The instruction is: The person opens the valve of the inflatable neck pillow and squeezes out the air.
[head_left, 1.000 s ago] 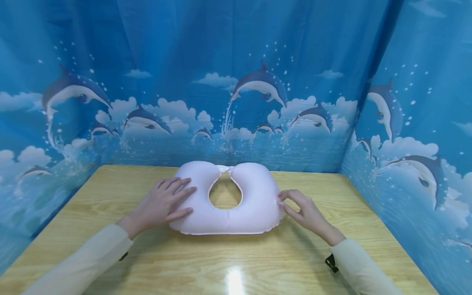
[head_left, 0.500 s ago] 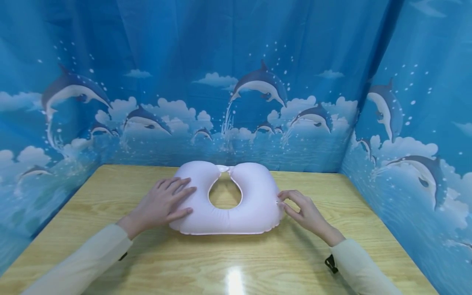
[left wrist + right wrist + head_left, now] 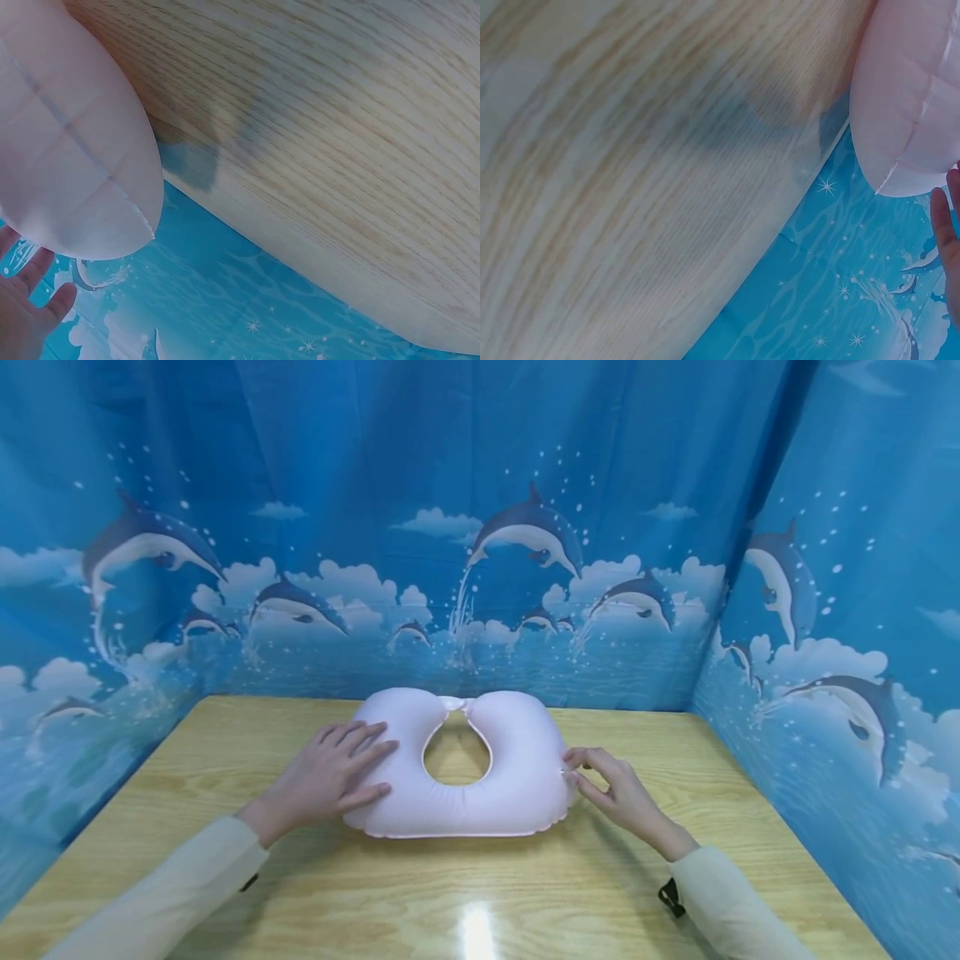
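A pale pink, inflated U-shaped neck pillow [image 3: 517, 785] lies on the table, its opening towards the back wall. My left hand [image 3: 318, 781] rests on the pillow's left side with fingers spread. At the right edge, the thumb and index finger of my right hand [image 3: 626, 797] pinch a small whitish valve [image 3: 565, 771], mostly hidden by the fingertips. The left wrist view shows the pillow's seamed side [image 3: 82, 142] above fingers [image 3: 60, 301]. In the right wrist view the bulging pillow [image 3: 904, 97] meets fingers [image 3: 943, 217] at the edge; the valve is out of sight there.
The wood-grain table [image 3: 375, 893] stretches around the pillow on all sides. Blue curtains [image 3: 360, 510] printed with dolphins and clouds hang behind and on both sides. A dark strap [image 3: 671, 897] hangs at the right sleeve.
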A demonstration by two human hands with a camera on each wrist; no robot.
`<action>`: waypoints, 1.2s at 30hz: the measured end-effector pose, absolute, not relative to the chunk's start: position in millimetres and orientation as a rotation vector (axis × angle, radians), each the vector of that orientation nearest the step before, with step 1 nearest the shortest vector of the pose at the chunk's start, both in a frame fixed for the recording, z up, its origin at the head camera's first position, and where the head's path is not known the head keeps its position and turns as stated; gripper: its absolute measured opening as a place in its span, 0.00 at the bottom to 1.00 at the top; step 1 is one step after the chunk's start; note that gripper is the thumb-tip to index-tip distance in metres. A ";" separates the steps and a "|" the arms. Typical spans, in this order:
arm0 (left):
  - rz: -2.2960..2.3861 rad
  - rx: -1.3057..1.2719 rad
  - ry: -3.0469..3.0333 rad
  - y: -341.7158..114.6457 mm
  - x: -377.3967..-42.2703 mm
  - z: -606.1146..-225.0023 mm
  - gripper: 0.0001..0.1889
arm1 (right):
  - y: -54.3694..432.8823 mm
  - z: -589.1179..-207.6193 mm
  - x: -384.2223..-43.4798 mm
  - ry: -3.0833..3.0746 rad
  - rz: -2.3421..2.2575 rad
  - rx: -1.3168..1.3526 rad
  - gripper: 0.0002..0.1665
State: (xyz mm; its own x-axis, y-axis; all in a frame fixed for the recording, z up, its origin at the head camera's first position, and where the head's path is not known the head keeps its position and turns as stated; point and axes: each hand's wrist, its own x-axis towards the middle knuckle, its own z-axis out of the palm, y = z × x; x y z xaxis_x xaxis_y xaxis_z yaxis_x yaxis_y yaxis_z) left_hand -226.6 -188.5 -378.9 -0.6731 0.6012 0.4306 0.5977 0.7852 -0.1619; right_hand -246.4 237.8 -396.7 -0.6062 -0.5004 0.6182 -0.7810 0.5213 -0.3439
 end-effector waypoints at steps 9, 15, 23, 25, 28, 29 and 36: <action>0.017 -0.888 -2.528 -187.7 -226.6 -379.1 0.32 | 238.6 -397.7 -247.1 -2.306 0.859 1.057 0.13; 0.013 -0.897 -2.521 -187.4 -226.5 -379.3 0.32 | 243.1 -396.6 -247.7 -2.354 0.889 1.064 0.11; 0.027 -0.903 -2.503 -187.9 -225.5 -379.2 0.31 | 249.0 -395.0 -246.3 -2.421 0.912 1.060 0.08; 0.028 -0.905 -2.505 -187.9 -225.4 -379.1 0.31 | 248.1 -394.8 -246.1 -2.424 0.911 1.058 0.08; 0.034 -0.903 -2.523 -187.2 -225.6 -378.5 0.31 | 245.9 -394.3 -246.0 -2.424 0.900 1.043 0.12; 0.036 -0.902 -2.532 -186.8 -225.7 -378.2 0.31 | 245.1 -394.3 -245.8 -2.429 0.897 1.032 0.13; 0.030 -0.891 -2.583 -184.4 -227.0 -378.2 0.31 | 239.4 -394.9 -245.6 -2.452 0.875 1.002 0.17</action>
